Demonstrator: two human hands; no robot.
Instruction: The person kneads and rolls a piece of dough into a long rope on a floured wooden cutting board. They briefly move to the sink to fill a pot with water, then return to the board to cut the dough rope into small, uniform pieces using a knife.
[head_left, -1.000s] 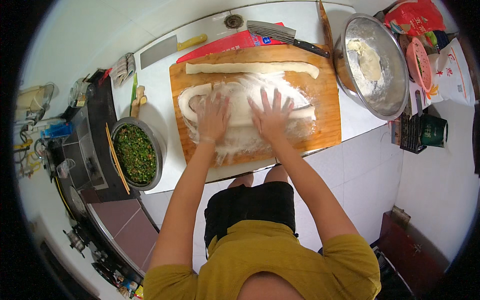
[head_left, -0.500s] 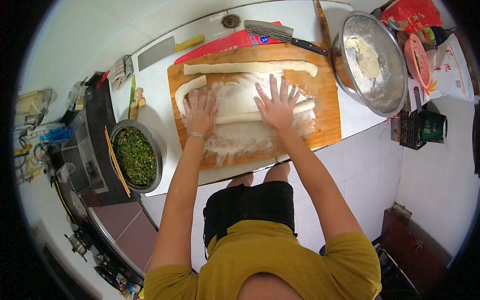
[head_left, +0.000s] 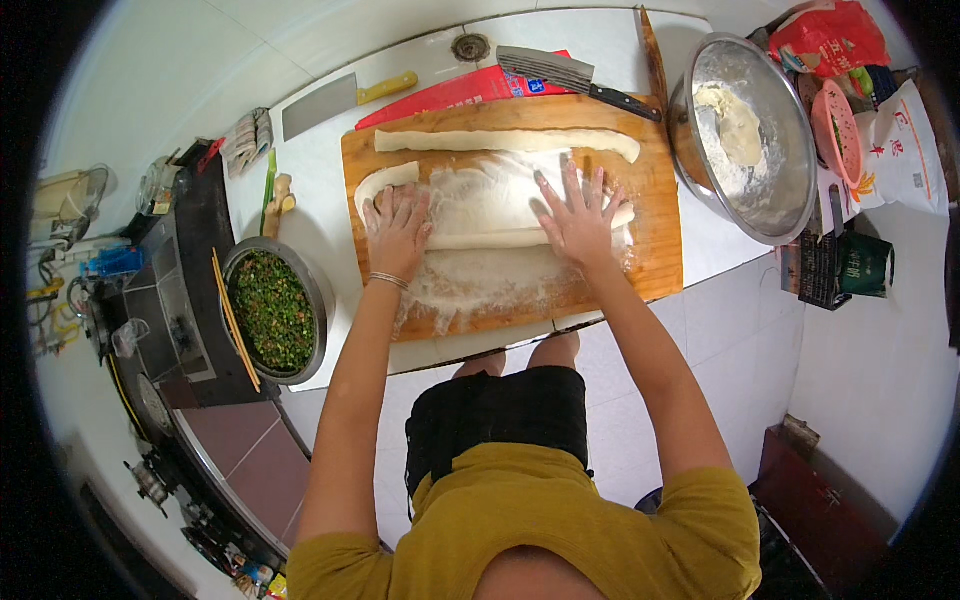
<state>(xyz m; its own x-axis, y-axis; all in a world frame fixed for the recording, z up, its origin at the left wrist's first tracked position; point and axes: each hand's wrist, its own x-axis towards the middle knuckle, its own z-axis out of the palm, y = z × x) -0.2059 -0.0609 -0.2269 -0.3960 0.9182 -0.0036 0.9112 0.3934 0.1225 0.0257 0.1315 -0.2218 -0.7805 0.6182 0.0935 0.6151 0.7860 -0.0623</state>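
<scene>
Flour (head_left: 490,285) dusts the near stretch of the wooden board (head_left: 660,255), set on a white worktop (head_left: 322,190). Just past it, two palms press on a long dough rope (head_left: 485,240). The left hand (head_left: 398,235) is flat, fingers slightly parted; the right hand (head_left: 580,225) has its fingers spread wide; neither grips anything. Beyond the left hand a dough end curls round, probably the same rope, though the palm hides the join from me. I'd worry about uneven pressure: it could thin or tear the rope, and a poorly floured patch might make it stick. Farther off lies a second dough rope (head_left: 510,141), clear of both hands, then a red sheet (head_left: 440,102) with printing. Over to the right, the red bag (head_left: 835,40) and white bag (head_left: 905,140) carry lettering too, much of it too small for me.
</scene>
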